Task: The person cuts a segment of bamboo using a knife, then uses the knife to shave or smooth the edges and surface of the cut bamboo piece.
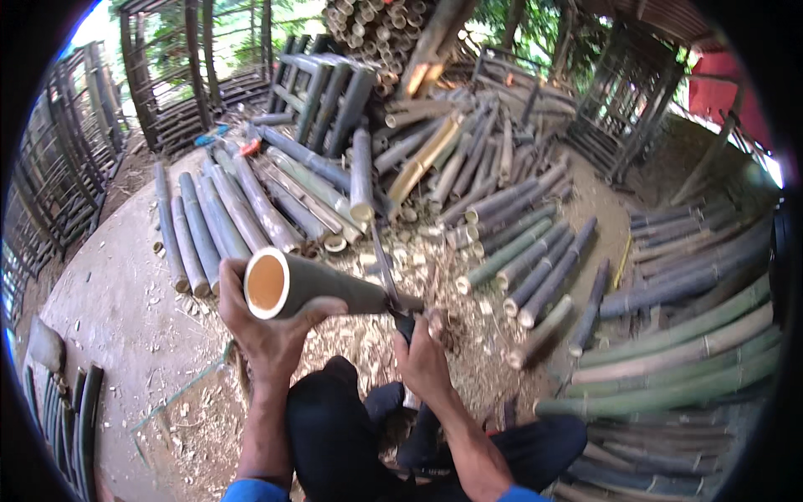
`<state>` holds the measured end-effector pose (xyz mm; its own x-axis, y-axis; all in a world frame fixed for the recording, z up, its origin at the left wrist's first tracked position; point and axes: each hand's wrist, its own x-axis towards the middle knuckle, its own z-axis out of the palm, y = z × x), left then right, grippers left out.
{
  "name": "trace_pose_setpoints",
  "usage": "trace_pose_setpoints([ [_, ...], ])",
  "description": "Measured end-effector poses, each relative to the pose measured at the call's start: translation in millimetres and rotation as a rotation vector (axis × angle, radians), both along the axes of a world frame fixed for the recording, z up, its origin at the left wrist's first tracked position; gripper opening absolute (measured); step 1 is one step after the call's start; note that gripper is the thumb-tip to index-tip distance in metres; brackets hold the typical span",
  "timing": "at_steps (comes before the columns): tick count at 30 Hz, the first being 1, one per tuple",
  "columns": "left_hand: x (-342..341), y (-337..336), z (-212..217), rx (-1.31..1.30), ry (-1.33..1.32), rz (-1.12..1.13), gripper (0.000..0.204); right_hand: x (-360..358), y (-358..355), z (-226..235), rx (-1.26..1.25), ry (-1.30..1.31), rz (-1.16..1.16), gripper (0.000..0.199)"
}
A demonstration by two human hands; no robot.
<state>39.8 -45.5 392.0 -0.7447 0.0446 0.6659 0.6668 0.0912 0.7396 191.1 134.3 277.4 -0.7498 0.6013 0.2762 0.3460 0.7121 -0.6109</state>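
Observation:
My left hand [269, 341] is wrapped round a thick bamboo section [343, 283], near its cut end. That end faces me, with a pale rim and an orange-brown hollow inside. The section slants away to the right across my lap. In my right hand [425, 361] is the dark handle of a long-bladed knife [384, 261]. Its narrow blade points up and away, crossing beside the far end of the section. Whether the edge touches the bamboo I cannot tell. Behind the right hand, a brown blurred piece partly shows.
Pale wood chips [360, 341] cover the ground around my feet. Cut bamboo poles [226, 209] lie in rows ahead, with green poles [677, 356] at the right. Dark poles [88, 418] lie at the lower left. Bamboo racks [322, 96] stand farther back.

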Motion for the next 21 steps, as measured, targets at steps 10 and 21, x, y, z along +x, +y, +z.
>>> trace_pose_setpoints([
  [10,9.4,-9.9,0.7,0.047,-0.173,-0.082,0.081,9.1,-15.3,-15.7,-0.091,0.057,0.038,0.042],
  [21,-2.0,-19.8,-2.3,0.013,-0.143,-0.025,0.077,-0.2,-36.5,17.1,0.014,0.420,0.137,0.033],
])
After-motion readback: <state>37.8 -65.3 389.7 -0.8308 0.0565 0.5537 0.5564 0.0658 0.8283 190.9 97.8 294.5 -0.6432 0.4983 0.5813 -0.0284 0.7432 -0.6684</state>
